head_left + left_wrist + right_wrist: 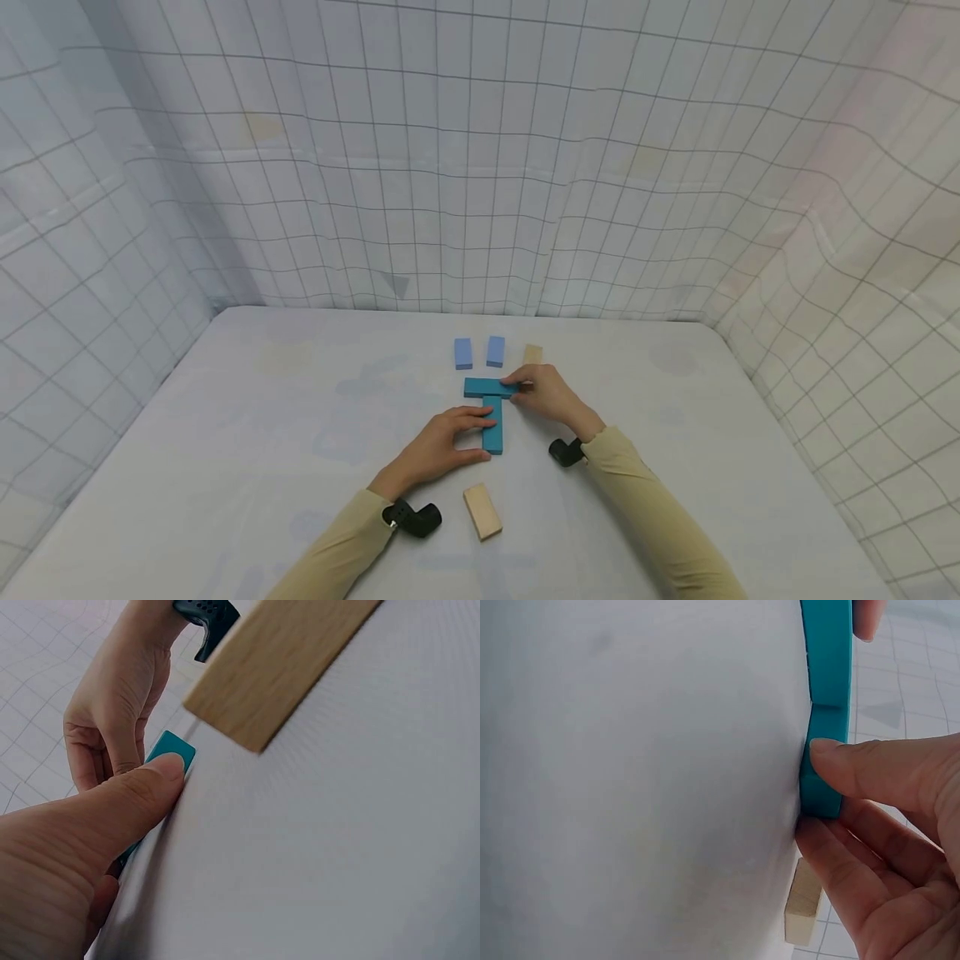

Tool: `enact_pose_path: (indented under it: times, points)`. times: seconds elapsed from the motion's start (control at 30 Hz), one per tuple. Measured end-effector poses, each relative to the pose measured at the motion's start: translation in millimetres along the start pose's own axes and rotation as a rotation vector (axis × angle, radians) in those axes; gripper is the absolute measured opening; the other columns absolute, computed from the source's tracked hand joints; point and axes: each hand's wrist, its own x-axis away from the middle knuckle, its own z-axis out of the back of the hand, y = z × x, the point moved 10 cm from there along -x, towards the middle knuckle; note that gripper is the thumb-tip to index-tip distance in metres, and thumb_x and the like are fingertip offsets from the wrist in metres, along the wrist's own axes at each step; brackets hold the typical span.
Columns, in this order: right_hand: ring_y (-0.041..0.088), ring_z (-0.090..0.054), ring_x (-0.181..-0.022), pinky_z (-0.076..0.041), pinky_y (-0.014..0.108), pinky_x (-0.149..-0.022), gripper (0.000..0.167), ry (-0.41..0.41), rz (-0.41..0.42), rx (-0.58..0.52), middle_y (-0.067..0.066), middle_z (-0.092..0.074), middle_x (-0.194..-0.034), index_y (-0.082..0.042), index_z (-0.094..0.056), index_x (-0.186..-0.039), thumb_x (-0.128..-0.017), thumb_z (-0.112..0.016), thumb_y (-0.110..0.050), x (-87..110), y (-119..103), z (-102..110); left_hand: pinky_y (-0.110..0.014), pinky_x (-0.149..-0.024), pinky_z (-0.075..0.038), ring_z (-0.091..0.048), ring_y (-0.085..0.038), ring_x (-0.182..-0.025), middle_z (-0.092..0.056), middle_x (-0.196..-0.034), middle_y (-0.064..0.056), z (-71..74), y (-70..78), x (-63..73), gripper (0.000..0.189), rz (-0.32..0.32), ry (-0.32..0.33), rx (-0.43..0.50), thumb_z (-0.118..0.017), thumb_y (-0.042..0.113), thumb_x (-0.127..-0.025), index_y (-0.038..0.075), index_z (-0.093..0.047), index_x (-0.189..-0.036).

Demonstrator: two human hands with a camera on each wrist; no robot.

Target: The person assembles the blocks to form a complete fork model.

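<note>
Two long teal blocks lie on the white table in a T shape. One teal block (480, 387) runs crosswise at the far side. The other teal block (492, 440) points from its middle toward me. My left hand (438, 447) holds the lengthwise block from the left, its thumb (161, 780) at the near end and fingers along the block. With thumb and fingers, my right hand (551, 393) pinches the right end of the crosswise block. In the right wrist view the thumb (847, 765) presses the face of that block (821, 799), and the two blocks meet.
A natural wood block (482, 512) lies nearer me, right of my left wrist. Beyond the T stand two light blue blocks (463, 353) and another natural wood block (532, 354), partly behind my right hand. A white gridded curtain (480, 167) encloses the table's back and sides.
</note>
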Motion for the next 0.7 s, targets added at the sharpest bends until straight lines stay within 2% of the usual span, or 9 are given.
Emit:
enact_pose_path:
  times: [0.7]
  points:
    - [0.027,-0.062,-0.102,-0.05,0.029,-0.084,0.026,0.002,0.013,-0.012,0.015,-0.066,-0.107,0.003,-0.07,-0.107,-0.082,-0.07,0.007,1.4,-1.0,0.2,-0.04,-0.103,-0.035,-0.041,-0.02,-0.129,-0.049,-0.138,-0.002,0.1,-0.9,-1.5,0.049,0.012,0.003,0.01,-0.075,0.028,-0.083,0.012,-0.062,-0.127]
